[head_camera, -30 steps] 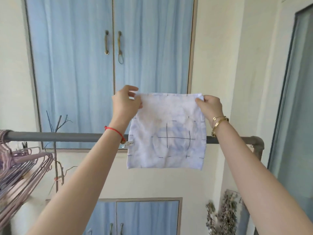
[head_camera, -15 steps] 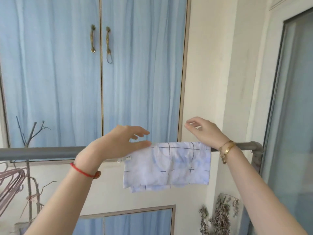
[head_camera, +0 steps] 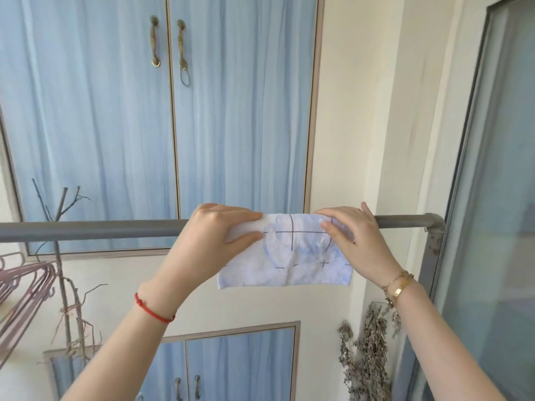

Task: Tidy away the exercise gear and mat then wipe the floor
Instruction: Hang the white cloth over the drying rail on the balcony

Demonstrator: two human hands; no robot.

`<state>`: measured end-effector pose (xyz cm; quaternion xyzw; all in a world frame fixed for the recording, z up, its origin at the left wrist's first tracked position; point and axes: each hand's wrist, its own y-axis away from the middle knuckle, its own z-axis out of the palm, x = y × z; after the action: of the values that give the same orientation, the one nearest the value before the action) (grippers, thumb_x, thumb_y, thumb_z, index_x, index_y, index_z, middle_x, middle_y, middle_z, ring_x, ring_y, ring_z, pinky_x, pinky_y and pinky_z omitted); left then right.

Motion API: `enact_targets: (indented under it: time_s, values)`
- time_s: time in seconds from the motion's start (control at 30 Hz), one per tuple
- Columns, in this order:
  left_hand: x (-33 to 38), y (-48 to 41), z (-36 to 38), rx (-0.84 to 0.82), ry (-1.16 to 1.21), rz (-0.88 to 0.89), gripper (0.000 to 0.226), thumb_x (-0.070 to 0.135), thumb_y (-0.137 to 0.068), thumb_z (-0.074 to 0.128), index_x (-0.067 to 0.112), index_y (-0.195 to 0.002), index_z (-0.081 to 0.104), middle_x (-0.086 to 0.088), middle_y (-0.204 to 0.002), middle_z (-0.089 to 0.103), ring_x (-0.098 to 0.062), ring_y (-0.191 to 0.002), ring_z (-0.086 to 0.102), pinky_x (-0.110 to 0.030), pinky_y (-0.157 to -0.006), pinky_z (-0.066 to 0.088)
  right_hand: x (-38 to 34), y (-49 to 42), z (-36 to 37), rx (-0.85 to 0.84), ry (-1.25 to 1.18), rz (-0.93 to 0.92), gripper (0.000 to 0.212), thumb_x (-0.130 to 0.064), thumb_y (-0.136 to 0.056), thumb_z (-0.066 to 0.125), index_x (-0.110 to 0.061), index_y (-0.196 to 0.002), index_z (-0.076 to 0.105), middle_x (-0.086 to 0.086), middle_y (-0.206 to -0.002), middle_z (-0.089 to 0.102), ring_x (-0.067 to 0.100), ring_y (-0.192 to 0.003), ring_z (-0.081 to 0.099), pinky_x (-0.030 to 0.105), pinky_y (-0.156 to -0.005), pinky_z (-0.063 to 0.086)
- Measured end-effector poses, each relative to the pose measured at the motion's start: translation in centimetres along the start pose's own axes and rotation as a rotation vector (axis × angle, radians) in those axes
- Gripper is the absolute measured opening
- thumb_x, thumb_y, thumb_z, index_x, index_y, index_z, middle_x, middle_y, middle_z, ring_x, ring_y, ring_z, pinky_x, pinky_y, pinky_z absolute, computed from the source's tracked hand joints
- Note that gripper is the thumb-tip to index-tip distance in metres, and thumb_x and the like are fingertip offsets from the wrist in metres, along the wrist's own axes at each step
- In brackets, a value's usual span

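Observation:
A white cloth with pale blue patches and thin black lines hangs folded over a grey clothes rail. My left hand grips the cloth's left end at the rail, fingers over the top and thumb on the front. My right hand holds the right end the same way, thumb pressed on the front face. The cloth's back half is hidden behind the rail.
Pink hangers hang on the rail at far left beside bare dried branches. Blue cabinet doors fill the wall behind. The rail's corner post and a glass door stand right, with a dried plant below.
The cloth went from held spread above the rail to draped over it. My hands let go for a moment and have come back down onto its top fold.

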<state>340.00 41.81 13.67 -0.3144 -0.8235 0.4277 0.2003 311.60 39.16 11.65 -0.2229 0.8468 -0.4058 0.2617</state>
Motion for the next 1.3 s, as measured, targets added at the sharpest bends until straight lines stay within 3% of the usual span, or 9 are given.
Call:
enact_targets:
  time_s: [0.1,0.17,0.33,0.47,0.7,0.83,0.9,1.03,1.3]
  values:
    - [0.3,1.1,0.4,0.063,0.020,-0.015,0.028,0.036,-0.087,0.066,0.021,-0.107,0.079,0.008,-0.115,0.074,-0.007,-0.105,0.062,-0.008,-0.099,0.030,0.2,0.9,-0.1,0.024,-0.114,-0.014,0.028,-0.027,-0.098,0.055,-0.028,-0.125,0.063,-0.017,-0.128,0.060,-0.002,-0.131,0.044,0.039,-0.124,0.007]
    - [0.8,2.4,0.8,0.167,0.016,-0.039,0.028,0.034,-0.090,0.064,0.020,-0.110,0.077,0.009,-0.118,0.072,-0.011,-0.113,0.062,-0.018,-0.104,0.035,0.1,1.9,-0.2,0.101,-0.173,-0.007,0.033,-0.017,-0.098,0.057,-0.020,-0.131,0.058,-0.013,-0.139,0.053,0.005,-0.141,0.035,0.032,-0.122,0.017]
    - [3.1,6.6,2.4,0.585,0.166,-0.384,0.017,0.017,-0.089,0.073,0.016,-0.101,0.062,0.006,-0.098,0.063,-0.015,-0.090,0.058,-0.023,-0.079,0.046,0.0,5.7,1.3,0.695,-0.349,0.289,0.019,-0.019,-0.091,0.062,-0.010,-0.105,0.053,0.006,-0.105,0.059,0.018,-0.097,0.057,0.026,-0.081,0.050]
    - [2.2,7.7,4.0,0.383,0.669,-0.720,0.050,0.029,-0.081,0.082,0.020,-0.115,0.047,0.008,-0.123,0.057,-0.003,-0.113,0.058,-0.022,-0.089,0.049,0.6,7.0,2.8,0.436,-0.741,0.620,0.024,-0.012,-0.094,0.061,-0.014,-0.113,0.048,-0.004,-0.126,0.055,0.010,-0.116,0.052,0.011,-0.085,0.044]
    - [3.0,7.7,5.0,0.298,0.901,-0.774,0.019,0.011,-0.093,0.069,0.011,-0.111,0.063,0.005,-0.100,0.074,-0.005,-0.094,0.069,-0.011,-0.075,0.050,2.0,6.7,2.9,0.224,-0.941,0.689,0.011,-0.010,-0.089,0.063,-0.019,-0.094,0.058,-0.004,-0.092,0.061,0.012,-0.091,0.058,0.039,-0.096,0.042]
    - [2.9,7.8,5.0,0.269,0.841,-0.825,0.008,0.020,-0.096,0.066,0.016,-0.100,0.072,0.012,-0.084,0.073,-0.002,-0.080,0.066,-0.015,-0.074,0.048,2.2,6.3,2.3,0.163,-0.901,0.679,0.023,-0.037,-0.075,0.069,-0.025,-0.094,0.065,-0.007,-0.138,0.055,0.011,-0.129,0.049,0.040,-0.113,0.035]
    - [2.5,8.1,4.9,0.172,0.803,-0.834,0.031,0.039,-0.093,0.068,0.008,-0.091,0.069,0.001,-0.077,0.060,-0.014,-0.075,0.054,-0.030,-0.076,0.039,2.7,5.8,1.8,0.079,-0.903,0.663,0.015,-0.034,-0.081,0.066,-0.022,-0.090,0.068,-0.011,-0.146,0.047,0.008,-0.135,0.043,0.037,-0.113,0.030]
    - [2.5,8.1,5.3,0.207,0.805,-0.852,0.038,0.038,-0.092,0.068,0.002,-0.079,0.064,-0.008,-0.073,0.049,-0.021,-0.074,0.045,-0.035,-0.077,0.041,3.9,5.3,1.2,-0.030,-1.063,0.590,0.021,-0.018,-0.085,0.059,0.000,-0.075,0.056,0.007,-0.085,0.056,0.018,-0.087,0.053,0.034,-0.089,0.035]
    - [3.3,8.5,6.6,0.397,0.744,-0.975,0.019,0.031,-0.089,0.075,0.013,-0.082,0.079,-0.001,-0.080,0.071,-0.013,-0.082,0.065,-0.043,-0.097,0.053,4.4,6.7,1.4,0.057,-0.998,0.504,0.019,-0.018,-0.092,0.068,-0.003,-0.081,0.063,-0.006,-0.071,0.057,0.009,-0.075,0.052,0.028,-0.081,0.045]
